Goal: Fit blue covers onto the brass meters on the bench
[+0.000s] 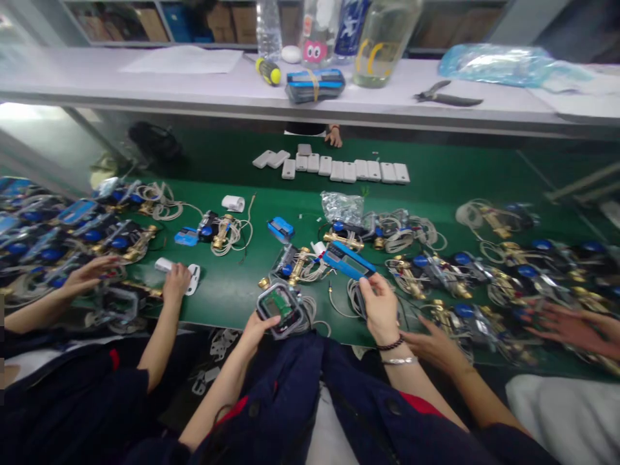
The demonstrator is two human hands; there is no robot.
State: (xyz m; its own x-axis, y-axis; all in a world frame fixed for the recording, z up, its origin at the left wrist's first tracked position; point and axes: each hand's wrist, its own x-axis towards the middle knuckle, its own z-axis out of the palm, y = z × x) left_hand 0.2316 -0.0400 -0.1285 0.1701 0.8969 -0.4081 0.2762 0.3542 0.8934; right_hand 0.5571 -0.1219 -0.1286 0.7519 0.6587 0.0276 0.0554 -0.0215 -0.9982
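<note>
My left hand (252, 332) grips the lower left corner of an open meter housing (279, 305), its thumb over the rim. A green circuit board shows inside it. Raised to the right of the housing, a blue meter faceplate (347, 259) with a display window is pinched in my right hand (380, 307). Just behind the housing lies a brass valve fitting (296, 266) with coiled grey cable (317, 266). Another blue faceplate (281, 228) rests flat on the green bench farther back.
Co-workers' hands are close on the left (177, 284) and right (438, 342). Cabled brass valve assemblies crowd the left (92, 236) and right (527, 271). A row of white cases (343, 170) lies beyond. Overhead, a shelf (194, 81) carries bottles, a screwdriver (268, 71) and cutting pliers (448, 98).
</note>
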